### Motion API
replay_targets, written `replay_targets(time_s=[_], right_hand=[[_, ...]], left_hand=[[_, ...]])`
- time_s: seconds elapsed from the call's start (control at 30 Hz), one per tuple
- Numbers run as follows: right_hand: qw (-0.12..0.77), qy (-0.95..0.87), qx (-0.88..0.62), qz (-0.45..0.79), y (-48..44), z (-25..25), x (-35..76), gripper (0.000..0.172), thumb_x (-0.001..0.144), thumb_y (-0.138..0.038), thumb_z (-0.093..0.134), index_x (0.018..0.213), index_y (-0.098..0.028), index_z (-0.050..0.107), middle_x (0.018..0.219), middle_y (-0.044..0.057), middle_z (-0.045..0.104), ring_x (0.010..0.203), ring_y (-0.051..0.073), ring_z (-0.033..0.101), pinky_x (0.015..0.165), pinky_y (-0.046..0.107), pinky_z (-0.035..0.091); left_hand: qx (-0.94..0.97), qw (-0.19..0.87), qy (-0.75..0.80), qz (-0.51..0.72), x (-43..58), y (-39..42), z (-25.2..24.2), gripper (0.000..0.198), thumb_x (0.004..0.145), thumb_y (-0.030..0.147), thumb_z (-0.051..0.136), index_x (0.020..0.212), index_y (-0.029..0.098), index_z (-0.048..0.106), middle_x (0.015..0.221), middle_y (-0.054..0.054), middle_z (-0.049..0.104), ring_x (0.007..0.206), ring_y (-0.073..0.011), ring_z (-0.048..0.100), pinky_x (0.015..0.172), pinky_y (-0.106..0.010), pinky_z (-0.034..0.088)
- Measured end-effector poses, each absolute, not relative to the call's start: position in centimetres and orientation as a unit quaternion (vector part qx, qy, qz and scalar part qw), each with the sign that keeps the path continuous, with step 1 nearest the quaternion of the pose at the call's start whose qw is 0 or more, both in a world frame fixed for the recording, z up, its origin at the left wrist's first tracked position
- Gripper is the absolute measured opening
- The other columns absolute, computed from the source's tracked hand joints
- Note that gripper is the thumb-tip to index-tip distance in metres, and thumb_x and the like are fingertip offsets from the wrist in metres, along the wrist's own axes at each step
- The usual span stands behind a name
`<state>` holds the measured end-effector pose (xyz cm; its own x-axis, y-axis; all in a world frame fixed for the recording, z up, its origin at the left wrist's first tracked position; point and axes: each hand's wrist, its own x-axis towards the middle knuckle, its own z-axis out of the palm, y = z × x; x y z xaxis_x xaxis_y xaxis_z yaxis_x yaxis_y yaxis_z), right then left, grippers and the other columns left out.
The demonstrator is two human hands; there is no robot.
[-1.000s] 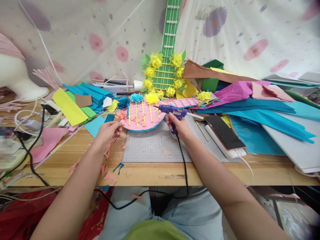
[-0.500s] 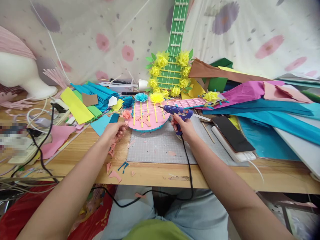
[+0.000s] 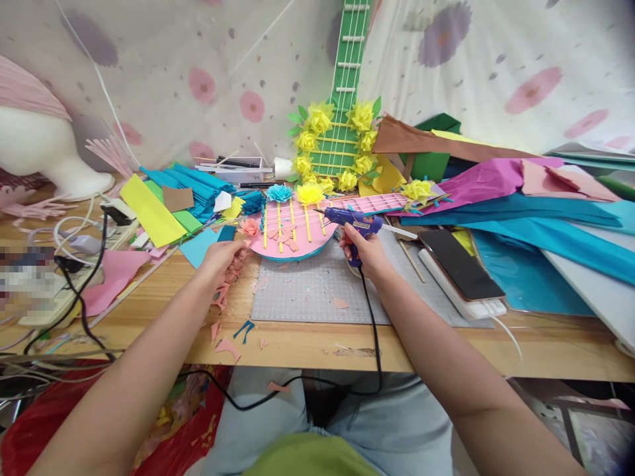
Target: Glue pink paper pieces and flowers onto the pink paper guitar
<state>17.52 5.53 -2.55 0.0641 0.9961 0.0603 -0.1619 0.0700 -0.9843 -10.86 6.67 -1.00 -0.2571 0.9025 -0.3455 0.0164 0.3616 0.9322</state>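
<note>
At far left a mannequin head (image 3: 54, 155) stands on the tabletop (image 3: 143, 301). The left hand (image 3: 224, 262) has its fingers drawn together beside a salmon flower (image 3: 249, 227); whether they hold anything, I cannot tell. The pink guitar (image 3: 301, 229) lies partly over the mat (image 3: 307, 291). The right hand (image 3: 366, 250) grips a glue gun (image 3: 353, 219), nozzle pointing left. Beyond lies a phone (image 3: 461, 264).

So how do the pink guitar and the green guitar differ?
The pink guitar lies down, while the green guitar stands upright behind it. The pink guitar has a blue edge; the green guitar is ringed with yellow flowers. The pink guitar's flowers mix colours, including a coral flower and a blue flower. Both have yellow strips across the body.
</note>
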Motion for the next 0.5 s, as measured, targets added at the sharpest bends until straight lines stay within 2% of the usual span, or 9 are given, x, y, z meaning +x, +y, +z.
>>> replay_targets(time_s=[0.2,0.37,0.5], right_hand=[[0.573,-0.458,-0.450,0.510,5.5,-2.6,17.6,0.052,0.057,-0.067,0.072,0.058,-0.018,0.054,0.053,-0.003,0.055,0.036,0.005,0.041,0.034,0.021,0.030],[0.574,-0.461,-0.452,0.504,5.6,-2.9,17.7,0.050,0.060,-0.065,0.072,0.059,-0.018,0.055,0.054,-0.002,0.056,0.037,0.004,0.042,0.035,0.020,0.030],[0.573,-0.465,-0.456,0.498,5.7,-3.2,17.7,0.049,0.060,-0.065,0.072,0.058,-0.019,0.055,0.054,-0.002,0.056,0.037,0.005,0.041,0.035,0.021,0.031]], left_hand=[[0.353,0.474,0.683,0.429,-12.1,6.4,-0.2,0.025,0.051,0.024,0.075,0.050,0.014,0.052,0.043,0.003,0.049,0.031,-0.0017,0.031,0.030,-0.015,0.018],[0.370,0.484,0.676,0.415,-11.9,6.0,0.6,0.024,0.051,0.024,0.074,0.054,0.015,0.053,0.047,0.002,0.053,0.036,-0.0054,0.041,0.033,-0.017,0.027],[0.369,0.490,0.676,0.407,-11.2,6.1,0.3,0.029,0.053,0.025,0.072,0.046,0.017,0.045,0.036,0.005,0.041,0.032,-0.0045,0.033,0.033,-0.018,0.026]])
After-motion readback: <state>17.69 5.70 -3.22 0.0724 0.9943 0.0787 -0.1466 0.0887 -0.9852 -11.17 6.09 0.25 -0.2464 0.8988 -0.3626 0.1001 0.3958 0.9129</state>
